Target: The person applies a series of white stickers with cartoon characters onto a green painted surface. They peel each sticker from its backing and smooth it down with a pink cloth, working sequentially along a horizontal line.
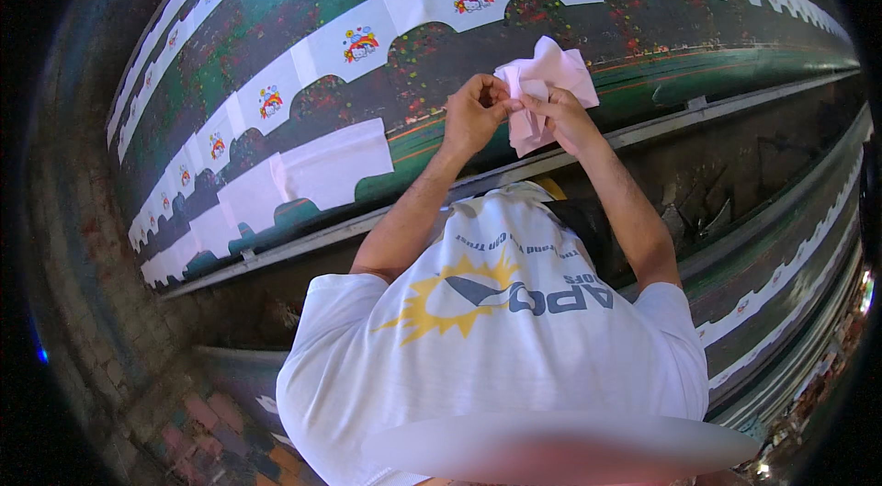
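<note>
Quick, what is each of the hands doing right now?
Left hand: closed, fingers pinching the edge of the pale pink cloth piece.
Right hand: closed, gripping the same pale pink cloth piece from below.

Cloth pieces in both hands over the long table; more panels to the left.
</note>
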The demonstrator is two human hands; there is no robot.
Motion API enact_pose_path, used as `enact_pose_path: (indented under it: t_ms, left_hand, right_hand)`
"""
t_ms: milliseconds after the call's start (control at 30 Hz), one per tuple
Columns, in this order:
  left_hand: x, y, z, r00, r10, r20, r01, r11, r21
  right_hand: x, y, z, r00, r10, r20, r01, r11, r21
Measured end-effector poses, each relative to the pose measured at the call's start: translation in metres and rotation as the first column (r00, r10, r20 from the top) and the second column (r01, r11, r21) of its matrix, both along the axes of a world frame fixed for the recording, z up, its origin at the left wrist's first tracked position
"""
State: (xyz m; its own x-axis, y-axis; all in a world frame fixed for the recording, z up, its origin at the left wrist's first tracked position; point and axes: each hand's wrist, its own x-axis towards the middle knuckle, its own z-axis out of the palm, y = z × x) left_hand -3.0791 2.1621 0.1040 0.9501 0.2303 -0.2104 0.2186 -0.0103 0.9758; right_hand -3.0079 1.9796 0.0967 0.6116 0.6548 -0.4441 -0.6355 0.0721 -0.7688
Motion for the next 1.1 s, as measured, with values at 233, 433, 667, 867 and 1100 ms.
enact_pose_path:
  t_ms: [233,433,667,867,1100]
  left_hand:
    - [0.004,-0.019,-0.011,0.986,0.167,-0.016,-0.167,0.986,-0.017]
    - [-0.042,0.023,-0.042,0.904,0.426,-0.048,-0.393,0.868,0.305]
    - [-0.050,0.031,-0.067,0.777,0.578,-0.250,-0.451,0.788,0.420]
    - [-0.055,0.035,-0.076,0.641,0.764,-0.077,-0.686,0.615,0.390]
    - [-0.056,0.039,-0.084,0.704,0.710,-0.019,-0.682,0.683,0.263]
  right_hand:
    - [0.035,-0.019,-0.026,0.997,-0.022,-0.067,0.026,0.998,0.061]
    - [0.077,-0.035,-0.083,0.951,0.056,0.304,0.061,0.930,-0.362]
    - [0.084,-0.043,-0.100,0.995,0.016,0.102,-0.001,0.989,-0.151]
    - [0.092,-0.045,-0.093,0.974,-0.116,-0.193,0.112,0.993,-0.034]
    - [0.093,-0.063,-0.085,0.932,-0.279,-0.232,0.265,0.960,-0.090]
